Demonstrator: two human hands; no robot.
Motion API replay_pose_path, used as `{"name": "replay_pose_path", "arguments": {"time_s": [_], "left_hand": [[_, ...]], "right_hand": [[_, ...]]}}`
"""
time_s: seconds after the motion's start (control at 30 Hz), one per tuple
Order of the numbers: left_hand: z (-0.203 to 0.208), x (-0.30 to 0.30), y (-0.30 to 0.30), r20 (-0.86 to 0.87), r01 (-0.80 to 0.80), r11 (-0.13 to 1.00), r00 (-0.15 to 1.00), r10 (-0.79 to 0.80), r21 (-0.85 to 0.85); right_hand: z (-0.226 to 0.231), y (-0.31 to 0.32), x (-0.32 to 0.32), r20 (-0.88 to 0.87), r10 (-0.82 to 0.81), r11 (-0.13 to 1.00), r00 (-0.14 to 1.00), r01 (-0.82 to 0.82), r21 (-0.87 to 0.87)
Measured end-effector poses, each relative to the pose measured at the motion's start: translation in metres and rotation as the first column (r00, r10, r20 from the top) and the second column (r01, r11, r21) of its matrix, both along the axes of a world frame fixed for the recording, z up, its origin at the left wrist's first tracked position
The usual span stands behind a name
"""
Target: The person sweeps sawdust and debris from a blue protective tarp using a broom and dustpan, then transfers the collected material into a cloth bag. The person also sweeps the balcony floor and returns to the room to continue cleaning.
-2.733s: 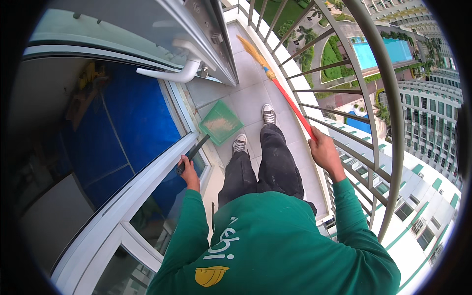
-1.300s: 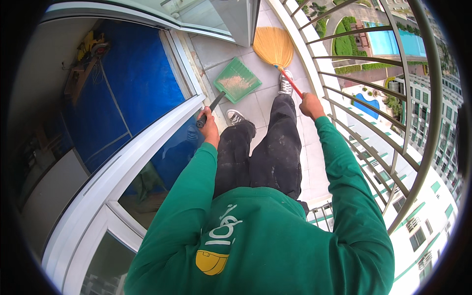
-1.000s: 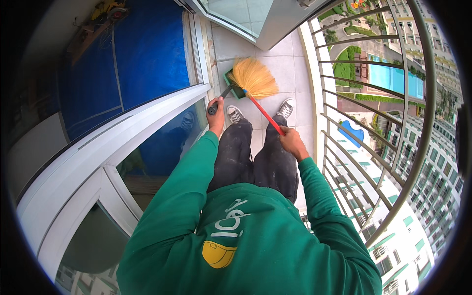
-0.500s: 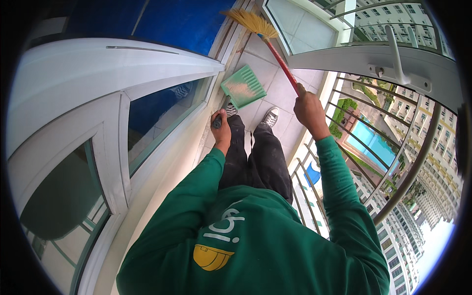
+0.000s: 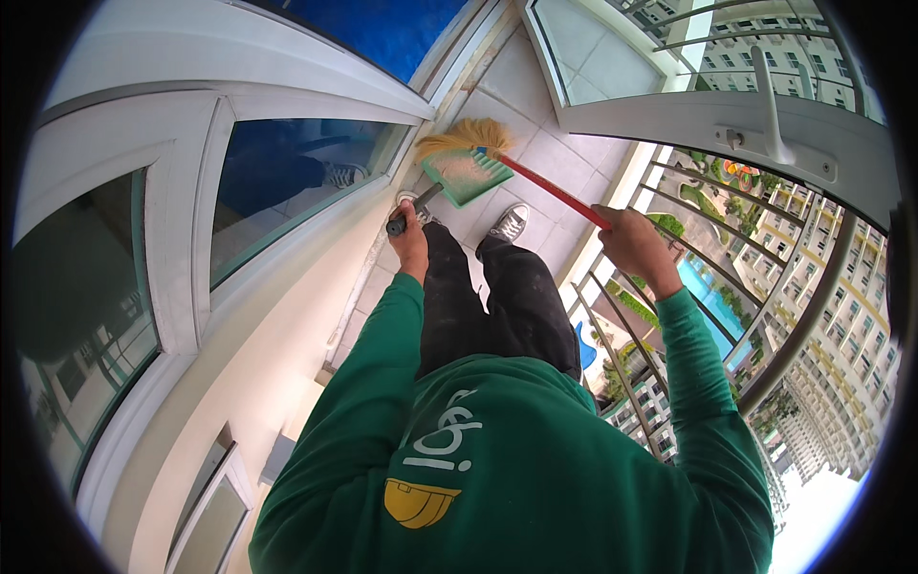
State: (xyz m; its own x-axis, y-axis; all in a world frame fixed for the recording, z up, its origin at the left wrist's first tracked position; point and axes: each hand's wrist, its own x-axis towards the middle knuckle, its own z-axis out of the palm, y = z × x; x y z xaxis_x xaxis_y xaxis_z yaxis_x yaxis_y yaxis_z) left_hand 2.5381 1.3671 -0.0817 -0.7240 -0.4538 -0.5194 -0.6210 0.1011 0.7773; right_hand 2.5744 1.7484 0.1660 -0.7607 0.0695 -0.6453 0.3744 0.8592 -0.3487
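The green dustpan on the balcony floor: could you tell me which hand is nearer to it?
Left. The left hand grips the green dustpan by its handle; the right hand holds the red broom handle, farther back.

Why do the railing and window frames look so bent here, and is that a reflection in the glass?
Head view: the fisheye lens bows the straight railing and window frame toward the dark round rim. The window glass mirrors a shoe and a trouser leg. Daylight is bright and even, blown out white at lower right. The left hand with the dustpan and the right hand with the broom look sharp.
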Motion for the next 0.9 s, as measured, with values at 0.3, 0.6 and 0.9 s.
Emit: {"name": "replay_pose_path", "arguments": {"time_s": [0.3, 0.6, 0.9], "left_hand": [[0.015, 0.033, -0.029, -0.098, 0.193, 0.981, 0.977, -0.189, 0.026], [-0.001, 0.003, -0.028, -0.089, 0.382, 0.922, 0.918, -0.386, -0.063], [0.030, 0.029, -0.073, -0.023, 0.468, 0.872, 0.879, -0.476, -0.139]], "right_hand": [[-0.052, -0.058, 0.079, 0.000, -0.363, 0.930, 0.932, 0.362, 0.062], [-0.140, -0.094, 0.114, 0.278, -0.372, 0.850, 0.886, 0.445, -0.281], [0.044, -0.045, 0.222, 0.182, -0.610, 0.756, 0.771, 0.636, -0.158]]}}
